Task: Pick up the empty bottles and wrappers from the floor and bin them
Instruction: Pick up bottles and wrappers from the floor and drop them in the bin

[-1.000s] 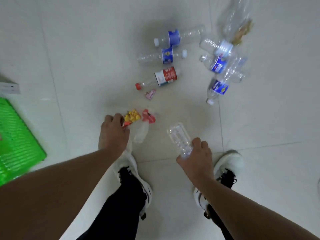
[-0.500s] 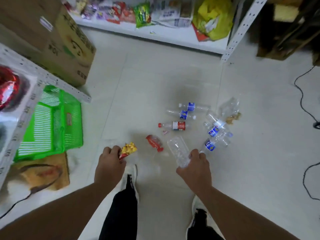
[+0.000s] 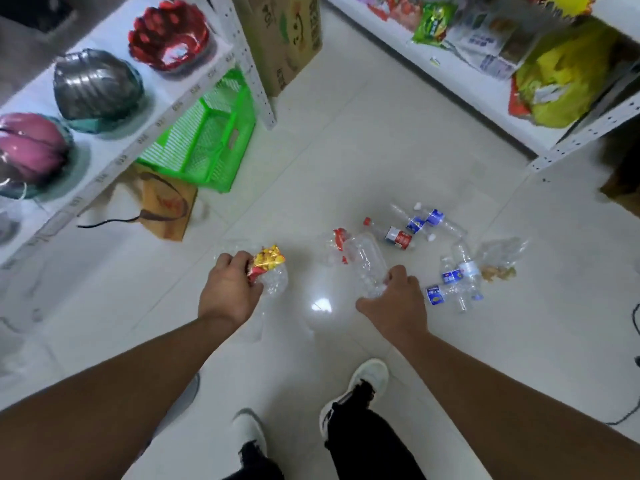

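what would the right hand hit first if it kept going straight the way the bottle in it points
Probably the red wrapper just beyond the tip of the clear bottle held by the right hand. It lies on the floor, though, so the hand may pass above; depth is unclear.

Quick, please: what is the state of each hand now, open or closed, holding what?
Left hand: closed on a yellow-red wrapper.
Right hand: closed on a clear bottle.

Bright, even indoor light; glare patch on floor tiles (image 3: 322, 306); motion blur, fisheye bending twd edges.
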The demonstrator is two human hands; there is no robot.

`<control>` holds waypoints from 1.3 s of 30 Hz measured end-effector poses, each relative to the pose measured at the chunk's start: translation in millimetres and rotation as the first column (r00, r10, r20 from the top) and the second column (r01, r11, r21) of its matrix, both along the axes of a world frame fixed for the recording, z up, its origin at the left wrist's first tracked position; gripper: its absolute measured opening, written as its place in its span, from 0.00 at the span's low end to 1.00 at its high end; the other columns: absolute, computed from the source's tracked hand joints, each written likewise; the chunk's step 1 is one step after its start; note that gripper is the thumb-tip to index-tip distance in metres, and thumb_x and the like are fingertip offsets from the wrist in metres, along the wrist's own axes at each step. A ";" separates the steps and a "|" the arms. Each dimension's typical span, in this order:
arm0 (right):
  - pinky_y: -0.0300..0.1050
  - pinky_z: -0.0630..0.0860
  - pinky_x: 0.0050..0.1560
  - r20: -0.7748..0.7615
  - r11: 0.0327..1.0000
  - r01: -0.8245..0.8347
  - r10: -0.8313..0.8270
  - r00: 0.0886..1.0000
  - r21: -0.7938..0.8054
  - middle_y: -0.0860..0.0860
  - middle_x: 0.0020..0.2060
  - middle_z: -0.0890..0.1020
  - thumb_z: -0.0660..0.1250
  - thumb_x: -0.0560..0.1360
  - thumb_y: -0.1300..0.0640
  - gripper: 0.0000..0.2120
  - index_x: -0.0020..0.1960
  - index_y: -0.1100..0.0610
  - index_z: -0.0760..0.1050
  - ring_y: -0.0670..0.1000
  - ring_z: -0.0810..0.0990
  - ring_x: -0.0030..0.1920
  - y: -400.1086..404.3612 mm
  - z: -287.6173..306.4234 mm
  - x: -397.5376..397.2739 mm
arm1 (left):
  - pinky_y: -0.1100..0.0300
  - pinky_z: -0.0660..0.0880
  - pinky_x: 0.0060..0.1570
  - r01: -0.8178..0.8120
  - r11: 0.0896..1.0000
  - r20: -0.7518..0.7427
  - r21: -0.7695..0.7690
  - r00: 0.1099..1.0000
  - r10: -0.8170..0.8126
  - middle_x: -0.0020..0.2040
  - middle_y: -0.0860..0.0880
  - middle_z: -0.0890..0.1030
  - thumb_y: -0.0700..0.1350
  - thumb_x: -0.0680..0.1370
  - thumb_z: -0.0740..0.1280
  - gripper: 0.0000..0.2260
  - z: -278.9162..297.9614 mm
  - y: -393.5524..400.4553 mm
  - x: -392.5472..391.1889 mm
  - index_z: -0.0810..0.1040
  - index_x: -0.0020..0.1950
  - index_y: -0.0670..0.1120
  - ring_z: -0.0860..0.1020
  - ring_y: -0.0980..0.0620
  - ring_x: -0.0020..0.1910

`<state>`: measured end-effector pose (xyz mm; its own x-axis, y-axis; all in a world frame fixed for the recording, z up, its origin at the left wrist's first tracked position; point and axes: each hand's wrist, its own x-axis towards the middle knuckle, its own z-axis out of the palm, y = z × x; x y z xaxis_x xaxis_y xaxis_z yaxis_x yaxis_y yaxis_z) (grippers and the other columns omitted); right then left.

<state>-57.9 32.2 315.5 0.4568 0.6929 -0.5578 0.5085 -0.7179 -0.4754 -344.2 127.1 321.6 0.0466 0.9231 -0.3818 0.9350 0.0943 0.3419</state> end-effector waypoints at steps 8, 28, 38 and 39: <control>0.48 0.75 0.48 0.024 0.953 -0.300 0.301 0.953 -0.035 0.52 0.51 0.75 0.78 0.61 0.45 0.31 0.58 0.51 0.69 0.58 0.80 0.49 16.0 -4.8 -128.4 | 0.53 0.73 0.38 -0.343 0.938 0.085 -0.053 0.934 0.347 0.55 0.50 0.70 0.47 0.76 0.71 0.15 -11.1 -77.9 -123.4 0.75 0.62 0.52 0.75 0.44 0.49; 0.52 0.81 0.43 -0.332 0.788 -0.612 0.563 0.757 -0.058 0.55 0.53 0.80 0.71 0.72 0.32 0.28 0.58 0.51 0.67 0.56 0.84 0.47 -98.4 -27.3 -596.5 | 0.39 0.77 0.64 -0.937 0.292 0.115 -0.190 0.274 0.955 0.60 0.44 0.68 0.61 0.79 0.66 0.23 -18.2 -340.8 -511.0 0.71 0.65 0.45 0.77 0.37 0.58; 0.60 0.81 0.63 -0.234 0.464 -0.872 0.840 0.489 -0.155 0.58 0.64 0.76 0.72 0.75 0.32 0.39 0.72 0.58 0.68 0.61 0.79 0.64 -57.8 -179.9 -659.9 | 0.36 0.68 0.75 -0.891 0.297 0.068 -0.344 0.292 0.954 0.79 0.38 0.65 0.62 0.80 0.70 0.41 -191.0 -287.0 -495.7 0.56 0.86 0.47 0.67 0.33 0.77; 0.60 0.79 0.66 -0.222 0.422 -0.886 0.861 0.458 -0.190 0.60 0.68 0.74 0.69 0.77 0.30 0.41 0.76 0.59 0.66 0.63 0.77 0.67 -52.6 -194.1 -660.5 | 0.36 0.66 0.77 -0.884 0.294 0.062 -0.362 0.292 0.954 0.82 0.39 0.61 0.63 0.79 0.72 0.45 -207.0 -282.1 -495.5 0.53 0.87 0.49 0.66 0.32 0.79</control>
<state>-718.4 -20.4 121.5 -0.3658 0.5276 -0.7667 0.9025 -0.0002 -0.4308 -839.8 -155.1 114.6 -0.6638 0.2966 -0.6866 0.0649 0.9374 0.3421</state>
